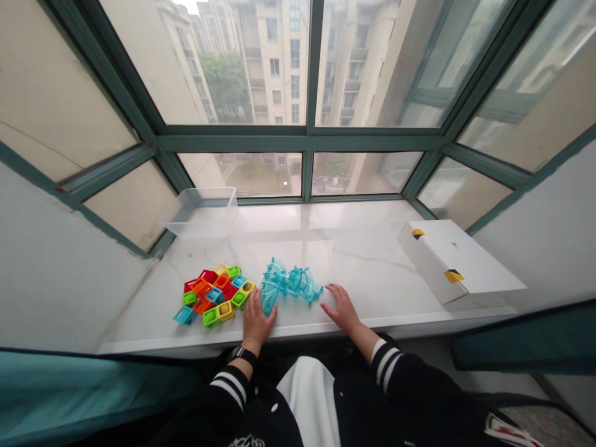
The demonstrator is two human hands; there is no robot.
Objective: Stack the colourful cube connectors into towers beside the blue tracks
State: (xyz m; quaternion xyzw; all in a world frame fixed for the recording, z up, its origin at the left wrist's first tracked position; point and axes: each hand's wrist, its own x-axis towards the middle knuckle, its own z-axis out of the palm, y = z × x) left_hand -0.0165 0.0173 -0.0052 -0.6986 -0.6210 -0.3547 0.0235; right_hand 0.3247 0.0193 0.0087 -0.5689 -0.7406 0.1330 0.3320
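Teal, see-through plastic pieces (pixel 291 282) in a small heap near the front edge of the pale stone sill (pixel 354 248), right between both hands. Left hand (pixel 256 320) flat on the sill, fingers stretched and close together, tips touching the nearest piece, gripping nothing. Right hand (pixel 342 307) also flat, fingers a little spread, tips just beside the right end of the heap, holding nothing. Just left of the heap, a cluster of bright square blocks (pixel 214 295). Further back on the left a clear tub (pixel 205 214); well apart on the right a white box (pixel 454 261). By the look, only framing the heap, nothing lifted yet. For lifting any piece: needs a gentle pinch on one edge, since probably interlocked and slippery.
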